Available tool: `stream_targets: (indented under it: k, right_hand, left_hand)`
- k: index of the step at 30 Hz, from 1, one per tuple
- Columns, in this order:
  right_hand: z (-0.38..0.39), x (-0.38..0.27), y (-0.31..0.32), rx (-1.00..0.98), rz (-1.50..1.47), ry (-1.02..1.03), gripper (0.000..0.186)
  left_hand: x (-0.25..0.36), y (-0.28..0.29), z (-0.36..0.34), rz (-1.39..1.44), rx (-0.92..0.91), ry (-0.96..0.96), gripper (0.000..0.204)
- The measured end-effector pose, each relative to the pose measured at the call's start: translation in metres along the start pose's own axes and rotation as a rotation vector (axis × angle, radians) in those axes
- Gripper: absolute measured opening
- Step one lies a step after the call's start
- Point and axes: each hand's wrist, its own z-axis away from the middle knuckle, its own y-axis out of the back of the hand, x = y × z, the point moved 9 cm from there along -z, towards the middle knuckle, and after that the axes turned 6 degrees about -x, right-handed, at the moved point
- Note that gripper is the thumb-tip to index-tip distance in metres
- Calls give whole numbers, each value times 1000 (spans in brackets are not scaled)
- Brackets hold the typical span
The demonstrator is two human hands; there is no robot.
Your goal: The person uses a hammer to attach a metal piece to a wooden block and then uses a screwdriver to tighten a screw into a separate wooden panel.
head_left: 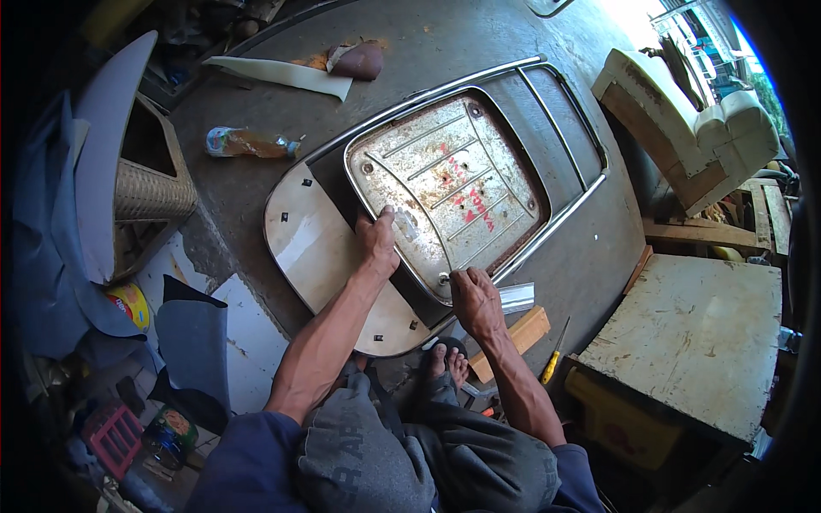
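Note:
A metal chair frame with chrome tubes (547,103) lies on the floor before me. Its rusty, worn metal seat pan (410,162) carries red markings and has fixing holes at the corners. My left hand (379,241) grips the pan's near left rim, thumb on top and fingers hidden beneath. At the pan's near corner, my right hand (475,299) is closed in a pinch beside a bolt or hole (444,278). Whatever it pinches is hidden by the fingers. Partly under the pan lies a rounded plywood panel (312,248) with small dark fittings.
A yellow-handled screwdriver (552,366) and a wooden block (523,342) lie right of my feet. A plastic bottle (248,143) is at the left. An unfinished armchair (676,128) stands far right, above a worn white board (693,338). Fabric pieces (195,342) hang at the left.

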Motion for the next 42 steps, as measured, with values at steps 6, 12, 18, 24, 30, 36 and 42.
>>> stream_targets:
  k: [6, 12, 18, 24, 30, 36, 42]
  right_hand:
    - [9, -13, 19, 36, -72, -120, 12]
    - [39, -33, -10, 210, 47, -27, 35]
    - [40, -17, -40, 110, 142, 71, 33]
    - [43, -20, -37, 138, 98, 114, 32]
    - [44, -22, -39, 145, 110, 127, 31]
    - [42, -10, -23, 78, -102, -15, 28]
    - [45, 13, 6, 179, -331, -214, 18]
  left_hand:
    - [-3, -2, 1, 8, 26, -1, 38]
    - [-1, 1, 1, 2, 36, 22, 37]
    - [-1, -3, 1, 17, 2, 35, 34]
    - [2, -4, -1, 17, -17, 9, 34]
    - [4, -4, 0, -9, -15, -22, 39]
    - [5, -3, -2, -43, -13, -27, 36]
    - [3, -4, -1, -38, -26, -3, 36]
